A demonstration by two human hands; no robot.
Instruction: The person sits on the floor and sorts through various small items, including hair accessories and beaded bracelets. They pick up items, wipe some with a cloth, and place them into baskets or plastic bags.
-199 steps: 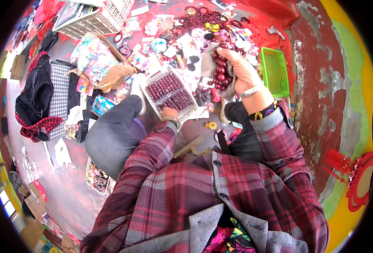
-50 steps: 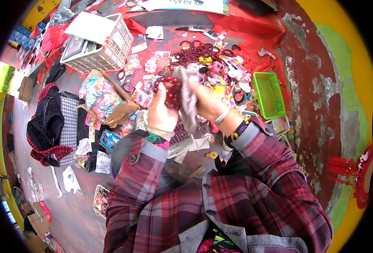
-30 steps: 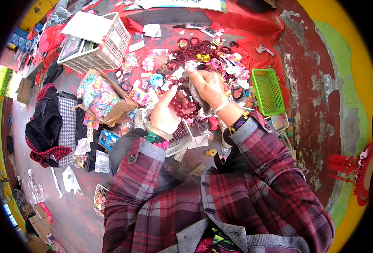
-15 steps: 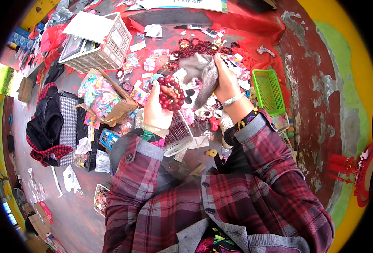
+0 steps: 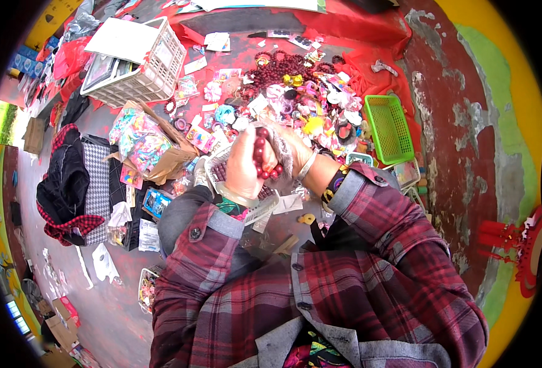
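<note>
My left hand is closed around a dark red bead bracelet, whose round beads show between the fingers. My right hand presses a grey cloth against the beads, so the two hands meet in front of me. Part of the bracelet is covered by the fingers and the cloth. Right below them stands a white plastic basket with dark red beads inside. Beyond the hands lies a heap of dark red bead strings, beside a colourful pile of hair accessories.
A green plastic basket stands on the right. To the left are a cardboard box of colourful packets, a white crate and a dark jacket. A small basket of trinkets sits at lower left.
Both hands have come together and lower. The grey cloth, held apart on the right before, now touches the bracelet. The accessory pile behind it has come into view.
</note>
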